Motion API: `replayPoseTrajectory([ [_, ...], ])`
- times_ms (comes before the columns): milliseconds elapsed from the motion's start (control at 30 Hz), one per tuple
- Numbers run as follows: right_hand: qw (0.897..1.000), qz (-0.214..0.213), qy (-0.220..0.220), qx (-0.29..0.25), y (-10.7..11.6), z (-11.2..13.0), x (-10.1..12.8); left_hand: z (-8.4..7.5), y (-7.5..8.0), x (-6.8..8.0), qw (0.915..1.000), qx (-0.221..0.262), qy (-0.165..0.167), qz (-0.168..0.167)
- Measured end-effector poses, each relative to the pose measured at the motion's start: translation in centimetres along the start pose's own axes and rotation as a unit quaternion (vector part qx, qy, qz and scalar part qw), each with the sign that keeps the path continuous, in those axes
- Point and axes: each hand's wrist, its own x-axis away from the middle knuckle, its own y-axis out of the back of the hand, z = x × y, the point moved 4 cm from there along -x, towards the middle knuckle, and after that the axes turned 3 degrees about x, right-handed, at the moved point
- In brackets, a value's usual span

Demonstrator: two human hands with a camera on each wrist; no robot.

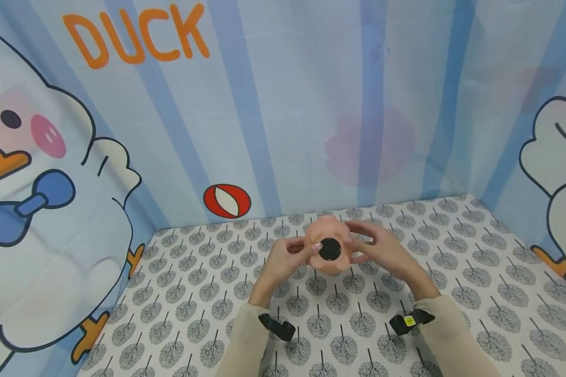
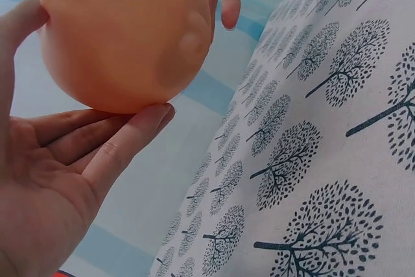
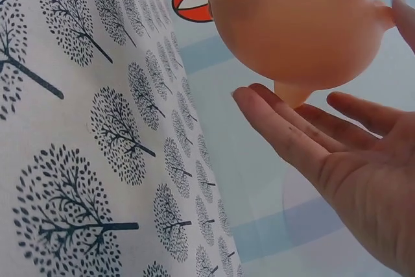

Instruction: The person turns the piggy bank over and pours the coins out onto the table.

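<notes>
A peach-pink, rounded piggy bank [image 1: 327, 226] is held up above the patterned cloth, its underside with a round black plug [image 1: 330, 249] facing the head camera. My left hand [image 1: 283, 262] grips its left side, the thumb near the plug. In the left wrist view, the fingers [image 2: 110, 150] of that hand support the smooth body [image 2: 123, 43]. On the other side my right hand [image 1: 389, 252] holds the bank between thumb and fingers. The right wrist view has its fingers [image 3: 292, 128] stretched along the body [image 3: 292, 37], beside a small protruding part.
A white cloth [image 1: 184, 314] printed with grey trees covers the table. Behind it hangs a blue-striped curtain [image 1: 302, 131] with orange letters and cartoon ducks, which also lines both sides. Each wrist wears a black strap with a camera [image 1: 280, 329].
</notes>
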Motion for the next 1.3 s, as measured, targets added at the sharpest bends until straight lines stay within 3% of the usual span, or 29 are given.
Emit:
replayPoseTrajectory([
  [200, 0.999, 0.018, 0.001, -0.035, -0.3, -0.1, 0.0, -0.1, -0.1, 0.0, 0.9999, 0.002, 0.011, -0.001],
  [433, 1.0, 0.003, 0.003, -0.03, -0.4, -0.4, -0.1, 0.0, -0.2, 0.0, 0.9999, -0.001, 0.016, -0.005],
  [667, 0.999, -0.002, -0.005, -0.051, 0.2, 0.2, 0.3, -0.4, -0.2, 0.7, 0.9995, -0.01, 0.016, 0.024],
  [867, 0.999, 0.003, -0.012, -0.041, 0.5, 0.7, -0.1, -0.8, 0.2, 1.1, 0.9978, -0.061, -0.004, 0.027],
  [1033, 0.998, 0.031, -0.025, -0.038, -0.2, 0.6, -0.6, -0.4, -0.3, 1.3, 0.9946, -0.092, -0.027, 0.04],
  [1300, 0.995, 0.056, -0.04, -0.065, -1.1, 0.2, -0.5, -0.3, -0.4, 1.7, 0.994, -0.1, -0.034, 0.029],
])
